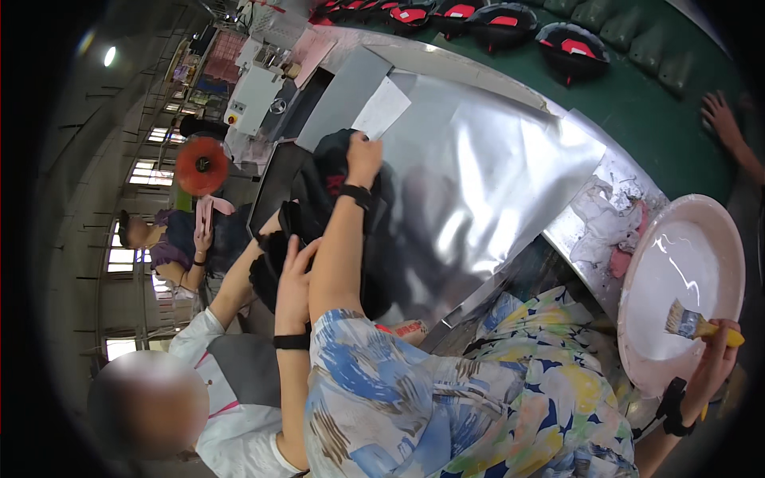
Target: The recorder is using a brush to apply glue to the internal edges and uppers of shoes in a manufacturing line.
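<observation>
My left hand (364, 162), a black band on its wrist, is closed at the upper edge of a black fabric piece (333, 171) with a red mark. That piece lies at the left end of a shiny metal-topped table (478, 183). At the far right my right hand (719, 357) grips a paintbrush (692, 325) by its yellow handle. The bristles are over a pale pink basin (627, 319) holding white liquid. A co-worker's hand (293, 291) rests beside my left forearm, close to more black material (268, 267).
A co-worker (239, 406) in a white shirt is close on my left. Black pieces with red patches (572, 52) lie on a green belt (637, 103), where another person's hand (721, 119) reaches in. An orange round fan (202, 165) and another person (179, 247) are farther left.
</observation>
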{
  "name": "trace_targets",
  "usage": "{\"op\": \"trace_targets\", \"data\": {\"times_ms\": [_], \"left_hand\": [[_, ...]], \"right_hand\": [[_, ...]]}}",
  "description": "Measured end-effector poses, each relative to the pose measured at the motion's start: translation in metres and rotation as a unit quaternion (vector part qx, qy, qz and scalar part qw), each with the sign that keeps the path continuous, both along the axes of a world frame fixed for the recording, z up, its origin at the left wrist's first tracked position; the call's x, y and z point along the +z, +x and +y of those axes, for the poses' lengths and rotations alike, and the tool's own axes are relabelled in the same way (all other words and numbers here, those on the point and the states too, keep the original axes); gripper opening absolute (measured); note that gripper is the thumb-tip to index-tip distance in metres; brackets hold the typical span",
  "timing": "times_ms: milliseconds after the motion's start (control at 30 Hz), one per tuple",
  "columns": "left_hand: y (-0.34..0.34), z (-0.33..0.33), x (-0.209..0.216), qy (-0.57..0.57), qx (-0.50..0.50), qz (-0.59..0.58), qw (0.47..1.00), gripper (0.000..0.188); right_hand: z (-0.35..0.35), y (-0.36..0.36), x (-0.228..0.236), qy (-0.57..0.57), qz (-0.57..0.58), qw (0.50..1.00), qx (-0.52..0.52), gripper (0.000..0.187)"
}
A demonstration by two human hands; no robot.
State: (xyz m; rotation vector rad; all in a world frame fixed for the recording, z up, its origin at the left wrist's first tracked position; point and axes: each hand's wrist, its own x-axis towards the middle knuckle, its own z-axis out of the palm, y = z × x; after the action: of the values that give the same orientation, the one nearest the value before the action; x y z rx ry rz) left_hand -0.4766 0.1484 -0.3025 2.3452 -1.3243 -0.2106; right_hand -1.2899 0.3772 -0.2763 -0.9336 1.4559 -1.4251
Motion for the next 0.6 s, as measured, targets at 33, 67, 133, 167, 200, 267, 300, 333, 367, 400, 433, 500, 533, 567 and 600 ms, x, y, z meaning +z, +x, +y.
{"op": "trace_targets", "data": {"times_ms": [33, 67, 133, 167, 200, 267, 300, 333, 367, 400, 433, 500, 533, 567, 600], "left_hand": [[-0.034, -0.007, -0.028, 0.025, -0.038, -0.025, 0.999, 0.050], [-0.073, -0.004, -0.040, 0.045, -0.074, -0.055, 0.995, 0.052], [-0.112, 0.022, -0.041, 0.035, -0.130, -0.083, 0.987, 0.054], [-0.123, 0.037, -0.034, 0.034, -0.180, -0.119, 0.976, 0.056], [-0.141, 0.040, -0.031, 0.036, -0.240, -0.149, 0.959, 0.059], [-0.194, 0.024, 0.004, 0.030, -0.283, -0.306, 0.908, 0.079], [-0.201, 0.022, 0.030, 0.012, -0.253, -0.370, 0.894, 0.085], [-0.201, 0.018, 0.051, -0.006, -0.224, -0.429, 0.875, 0.091], [-0.187, 0.024, 0.067, 0.078, -0.152, -0.392, 0.904, 0.100], [-0.167, 0.028, 0.081, 0.161, -0.080, -0.345, 0.921, 0.109], [-0.133, 0.038, 0.089, 0.216, -0.093, -0.289, 0.928, 0.110], [-0.092, 0.051, 0.098, 0.263, -0.137, -0.219, 0.929, 0.104], [-0.090, 0.049, 0.099, 0.257, -0.172, -0.209, 0.928, 0.097], [-0.102, 0.044, 0.095, 0.214, -0.210, -0.249, 0.921, 0.086], [-0.113, 0.038, 0.091, 0.213, -0.225, -0.252, 0.917, 0.086]], "right_hand": [[-0.001, 0.004, -0.002, -0.001, 0.014, 1.000, -0.002, 0.020], [0.005, 0.007, 0.000, -0.005, 0.026, 1.000, -0.003, 0.018], [0.000, 0.029, 0.018, -0.018, 0.036, 0.999, -0.005, 0.016], [0.000, 0.034, 0.021, -0.022, 0.051, 0.998, 0.019, 0.015], [0.003, 0.036, 0.024, -0.020, 0.073, 0.997, 0.032, 0.014], [0.014, 0.032, 0.025, -0.035, 0.114, 0.993, 0.007, 0.014], [0.019, 0.029, 0.024, -0.032, 0.109, 0.993, 0.004, 0.014], [0.024, 0.025, 0.023, -0.028, 0.105, 0.994, -0.002, 0.013], [0.026, 0.025, 0.021, -0.033, 0.098, 0.995, -0.005, 0.013], [0.026, 0.030, 0.027, -0.030, 0.110, 0.993, 0.000, 0.014], [0.025, 0.036, 0.029, -0.029, 0.117, 0.993, 0.007, 0.014], [0.025, 0.042, 0.029, -0.034, 0.108, 0.994, 0.005, 0.015], [0.027, 0.043, 0.029, -0.033, 0.107, 0.994, 0.002, 0.016], [0.029, 0.044, 0.029, -0.031, 0.113, 0.993, -0.009, 0.015], [0.032, 0.043, 0.028, -0.027, 0.113, 0.993, -0.024, 0.015]]}}
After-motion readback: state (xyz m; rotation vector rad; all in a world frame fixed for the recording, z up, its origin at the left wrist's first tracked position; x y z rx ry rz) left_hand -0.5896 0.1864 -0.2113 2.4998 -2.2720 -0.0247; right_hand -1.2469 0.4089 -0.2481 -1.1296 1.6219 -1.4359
